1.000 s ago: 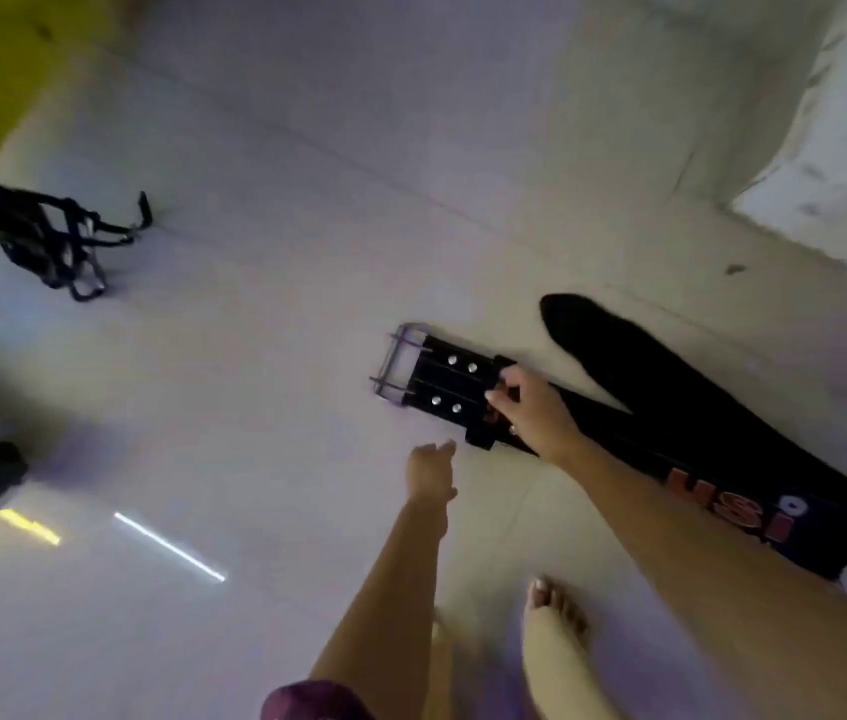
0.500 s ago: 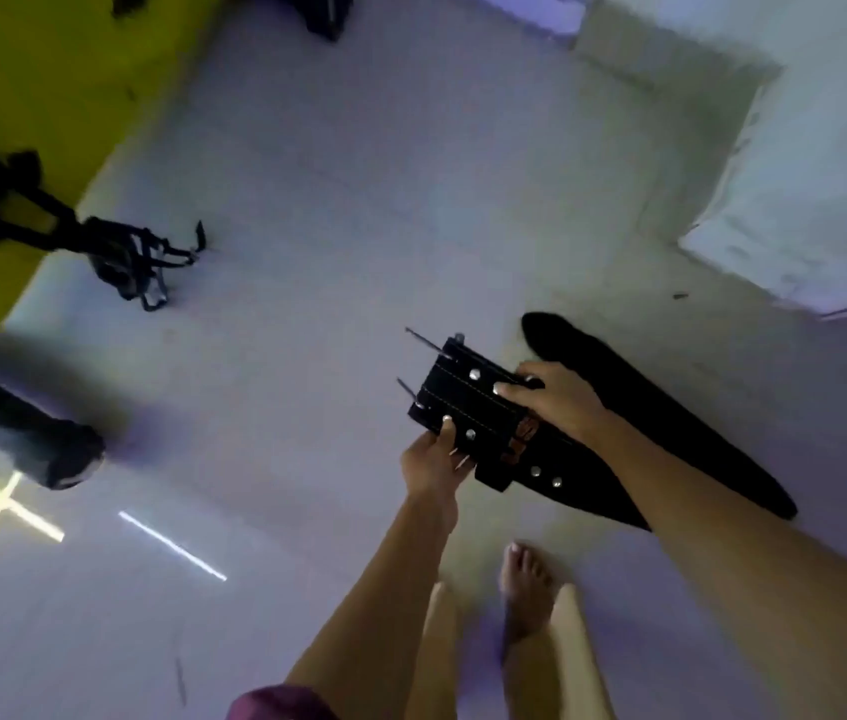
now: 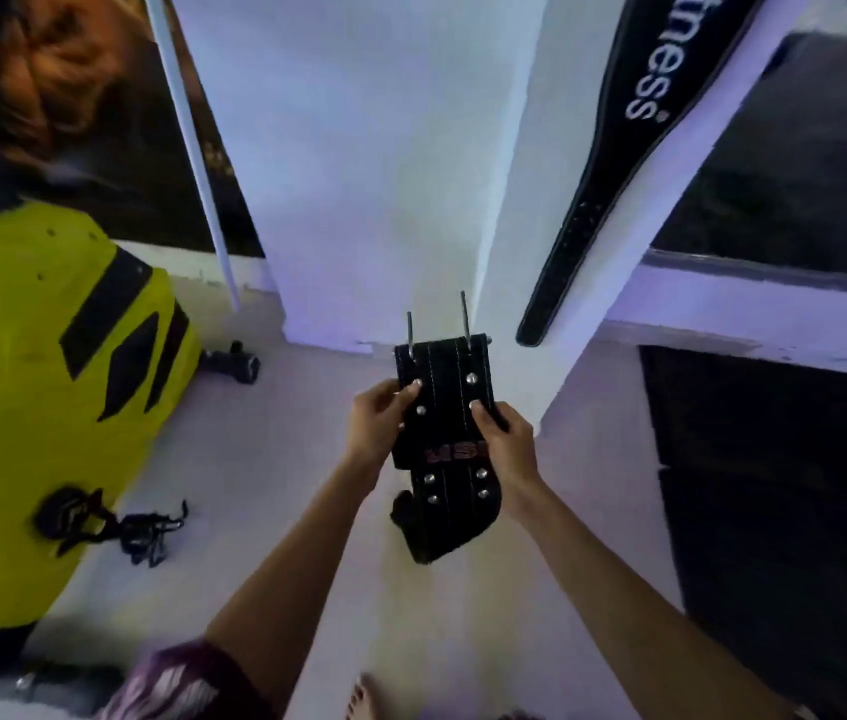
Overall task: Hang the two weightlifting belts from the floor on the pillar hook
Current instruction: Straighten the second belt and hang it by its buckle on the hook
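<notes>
**Belt held upright before the pillar**

The black weightlifting belt [image 3: 444, 449] is off the floor, in front of the white pillar [image 3: 385, 174]. Its long axis runs up and down — buckle prongs [image 3: 464, 317] pointing up toward the pillar, the tail curling below the hands. The left hand [image 3: 377, 423] pinches the left edge, fingers closed on the studded strap; the right hand [image 3: 507, 441] grips the right edge, thumb on the face. A second belt [image 3: 634, 122] hangs on the pillar's right face — its hook is out of view.

Bare forearms, bare foot [image 3: 359, 698]; a maroon sleeve [image 3: 171, 683] (pale streaks, blurred) on the left arm.
</notes>
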{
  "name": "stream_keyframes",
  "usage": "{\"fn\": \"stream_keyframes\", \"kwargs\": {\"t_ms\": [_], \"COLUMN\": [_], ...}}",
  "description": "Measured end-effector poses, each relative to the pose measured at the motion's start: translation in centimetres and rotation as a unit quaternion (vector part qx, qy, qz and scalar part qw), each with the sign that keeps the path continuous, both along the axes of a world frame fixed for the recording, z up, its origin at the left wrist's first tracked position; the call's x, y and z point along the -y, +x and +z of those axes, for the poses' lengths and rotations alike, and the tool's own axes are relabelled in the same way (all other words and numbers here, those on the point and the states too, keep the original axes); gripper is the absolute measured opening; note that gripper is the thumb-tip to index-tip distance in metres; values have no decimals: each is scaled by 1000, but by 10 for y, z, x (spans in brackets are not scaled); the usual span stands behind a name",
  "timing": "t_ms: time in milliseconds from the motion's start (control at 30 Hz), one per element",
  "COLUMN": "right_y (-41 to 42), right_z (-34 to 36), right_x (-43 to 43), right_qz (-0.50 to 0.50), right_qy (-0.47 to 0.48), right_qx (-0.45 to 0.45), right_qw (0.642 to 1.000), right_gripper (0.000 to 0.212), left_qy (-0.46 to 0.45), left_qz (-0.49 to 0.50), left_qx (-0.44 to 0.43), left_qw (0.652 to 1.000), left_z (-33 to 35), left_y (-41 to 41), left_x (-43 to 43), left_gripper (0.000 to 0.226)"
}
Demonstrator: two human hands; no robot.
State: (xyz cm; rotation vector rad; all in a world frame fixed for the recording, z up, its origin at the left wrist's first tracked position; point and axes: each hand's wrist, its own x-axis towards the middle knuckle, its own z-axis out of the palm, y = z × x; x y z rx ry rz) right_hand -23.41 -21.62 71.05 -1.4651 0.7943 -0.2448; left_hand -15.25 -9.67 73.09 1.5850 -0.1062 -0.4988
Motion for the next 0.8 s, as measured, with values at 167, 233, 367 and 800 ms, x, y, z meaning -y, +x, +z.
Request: {"fn": "stream_keyframes", "kwargs": {"t_ms": [167, 233, 367, 800], "right_y": [-29, -41, -63, -84], "right_z": [66, 84, 126, 234], "right_x": [28, 42, 71, 115], "right_qz": [-82, -81, -60, -57], "right_qy": [51, 49, 39, 56], "right_qx": [121, 162, 219, 315], "right_qw": [988, 982, 973, 946], "right_gripper": [27, 29, 20, 6], "left_qy": [-48, -99, -101, 8], "left_qz": [30, 37, -46, -163], "left_qx": [119, 139, 139, 138], "left_qw": [991, 985, 984, 977], "left_z": [76, 91, 76, 109], "left_y": [-41, -61, -106, -116], "left_x": [49, 58, 51, 81], "left_gripper": [22, 27, 18, 13]}}
